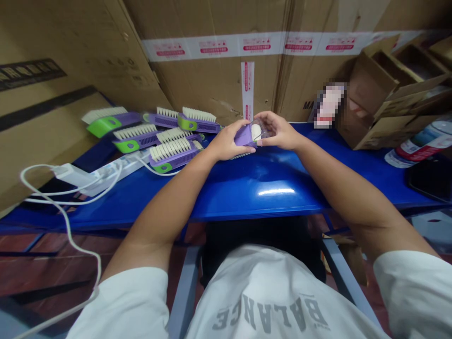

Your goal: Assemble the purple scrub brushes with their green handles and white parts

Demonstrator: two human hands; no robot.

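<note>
Over the far middle of the blue table [243, 193], both hands hold one purple piece [243, 135] with a clear part and a white roll-like part at its right end. My left hand [229, 141] is wrapped round its left side, thumb on top. My right hand [280, 132] grips the clear right end, fingers curled behind it. Beneath my left hand a strip of pale bristles shows. Several purple and green brushes with cream bristles lie to the left, among them a front brush [173, 154] and a far-left brush [109, 120].
Large cardboard boxes [212, 77] wall off the back and left. A white power strip [113, 172] with white cables lies at the left. Small open cartons [388, 94], a bottle [423, 141] and a black phone-like object [431, 179] are at the right.
</note>
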